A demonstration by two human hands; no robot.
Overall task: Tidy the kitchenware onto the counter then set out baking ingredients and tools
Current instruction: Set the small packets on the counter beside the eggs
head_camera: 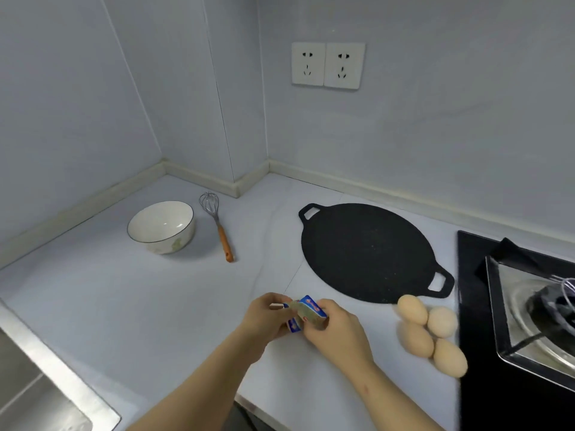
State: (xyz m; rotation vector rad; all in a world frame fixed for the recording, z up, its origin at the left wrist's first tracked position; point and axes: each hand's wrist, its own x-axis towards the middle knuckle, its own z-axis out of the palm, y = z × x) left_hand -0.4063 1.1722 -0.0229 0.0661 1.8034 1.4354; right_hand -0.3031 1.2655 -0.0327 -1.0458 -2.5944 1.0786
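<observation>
Over the near part of the counter (155, 290), both hands are holding a small blue packet (308, 312) between them; the left hand (264, 315) is pinching one end with curled fingers, and the right hand (336, 331) is curling round the other end; the packet is sitting tilted, clear of the surface, and its print is too small to read.

Judging by the layout, the setting-out stage is under way: a white bowl (161, 227) and a whisk (217, 225) are lying just beside each other near the back corner; a black griddle pan (367, 253) is resting flat to their right; four eggs (432, 334) are clustering by the pan's near handle, close to the hob (473, 306).

The packet seems to be the ingredient now in hand, perhaps being opened, perhaps only being placed; the next move is probably calling for a spot on the bare counter between bowl and eggs, and a gentle set-down, since a nudged egg could roll.
</observation>
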